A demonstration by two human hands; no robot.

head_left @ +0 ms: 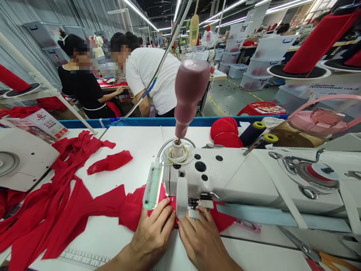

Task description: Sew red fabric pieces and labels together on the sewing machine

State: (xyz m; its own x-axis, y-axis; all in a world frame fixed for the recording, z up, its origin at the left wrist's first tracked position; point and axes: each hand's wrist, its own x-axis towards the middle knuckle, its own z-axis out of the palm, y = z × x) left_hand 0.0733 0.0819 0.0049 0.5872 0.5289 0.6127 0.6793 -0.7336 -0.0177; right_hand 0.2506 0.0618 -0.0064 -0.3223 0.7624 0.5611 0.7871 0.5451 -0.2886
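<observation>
A white sewing machine (239, 177) stands on the white table (141, 146) in front of me. My left hand (153, 235) lies flat on a piece of red fabric (132, 210) just left of the needle, fingers stretched forward. Close beside it, my right hand (201, 239) presses the same fabric down under the presser foot (193, 212), fingers extended. A dark red thread cone (189, 94) sits on top of the machine head.
Several red fabric strips (56, 203) lie heaped on the table's left. Scissors (313, 254) rest at the right front. Thread spools (259, 133) and red caps (225, 131) sit behind the machine. Two people work at a table beyond the blue edge (135, 121).
</observation>
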